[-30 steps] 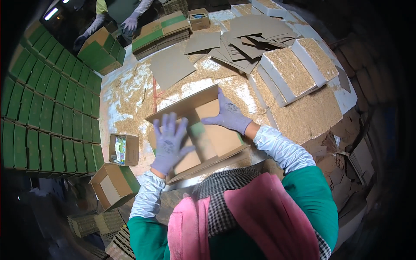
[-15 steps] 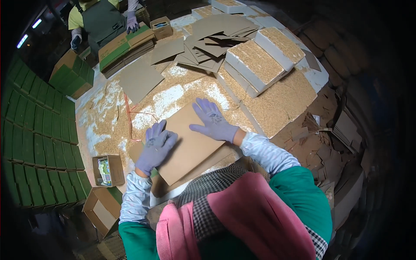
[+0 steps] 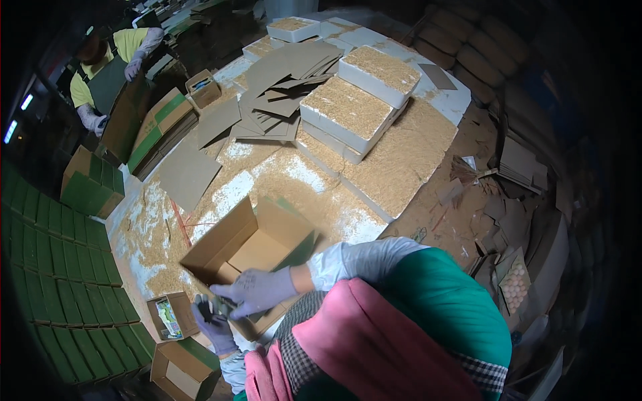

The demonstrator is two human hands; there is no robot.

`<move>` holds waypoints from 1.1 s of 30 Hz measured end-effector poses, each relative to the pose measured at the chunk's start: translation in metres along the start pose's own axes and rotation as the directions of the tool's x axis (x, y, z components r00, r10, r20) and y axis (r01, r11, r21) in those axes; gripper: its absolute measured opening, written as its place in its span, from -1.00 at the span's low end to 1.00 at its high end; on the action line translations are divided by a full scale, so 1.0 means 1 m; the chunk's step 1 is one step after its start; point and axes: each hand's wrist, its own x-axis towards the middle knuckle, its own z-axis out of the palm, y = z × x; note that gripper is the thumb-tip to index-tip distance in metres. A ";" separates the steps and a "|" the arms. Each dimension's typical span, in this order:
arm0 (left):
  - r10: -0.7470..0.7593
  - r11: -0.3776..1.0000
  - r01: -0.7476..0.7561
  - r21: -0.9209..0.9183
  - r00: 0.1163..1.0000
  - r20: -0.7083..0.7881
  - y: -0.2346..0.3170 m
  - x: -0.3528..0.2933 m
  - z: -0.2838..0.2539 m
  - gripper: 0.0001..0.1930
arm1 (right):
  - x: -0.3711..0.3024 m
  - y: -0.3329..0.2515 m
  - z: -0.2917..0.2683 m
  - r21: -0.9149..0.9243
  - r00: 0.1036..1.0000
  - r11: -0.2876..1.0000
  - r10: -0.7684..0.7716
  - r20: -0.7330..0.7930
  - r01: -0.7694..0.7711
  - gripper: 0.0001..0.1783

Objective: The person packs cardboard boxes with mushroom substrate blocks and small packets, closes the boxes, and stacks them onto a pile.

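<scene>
An open cardboard box (image 3: 244,257), brown inside and green on part of its outside, stands at the near edge of the table in front of me. My right hand (image 3: 257,292), in a lilac glove, reaches left across the box's near side, thumb and fingers around its near left edge. Close beside it, my left hand (image 3: 215,329) is curled at the near left corner of the box. Something small and dark shows between the two hands, too blurred to name. Brown board lies inside the box, and a loose grey-brown cardboard sheet (image 3: 189,175) rests beyond it.
Foam trays topped with sawdust-like material (image 3: 348,107) stand beyond, beside a heap of cardboard sheets (image 3: 271,110). Green boxes (image 3: 67,281) are stacked at left. A small carton (image 3: 188,314) and an open box (image 3: 175,377) sit near my left. A co-worker (image 3: 110,73) handles cardboard at far left.
The flat cardboard under my spread hands is now an open box. Both hands have come together at its near left corner. The co-worker has lifted a piece of cardboard upright.
</scene>
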 end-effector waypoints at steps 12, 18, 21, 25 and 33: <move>0.313 0.536 -0.205 0.819 0.949 0.033 -0.021 -0.006 0.030 -0.42 | -0.203 0.260 -0.210 0.776 -0.287 0.615 0.725 -0.626 -0.138 -0.29; -0.041 0.684 0.067 0.726 0.998 -0.053 0.007 0.007 0.068 -0.33 | -0.243 0.284 -0.198 0.879 0.116 0.359 0.904 -0.411 0.315 -0.53; 0.260 0.438 -0.088 0.895 0.965 -0.033 -0.011 0.009 0.036 -0.32 | -0.268 0.263 -0.186 0.894 0.048 0.330 0.932 -0.360 0.303 -0.43; 0.410 0.296 -0.306 0.905 0.896 0.169 -0.016 0.001 0.060 -0.35 | -0.263 0.256 -0.161 0.765 -0.050 0.451 0.873 -0.485 0.460 -0.10; 0.300 0.615 -0.312 0.725 0.942 0.151 0.000 0.030 0.120 -0.35 | -0.195 0.119 -0.154 0.754 0.298 0.598 0.693 -0.657 0.271 -0.23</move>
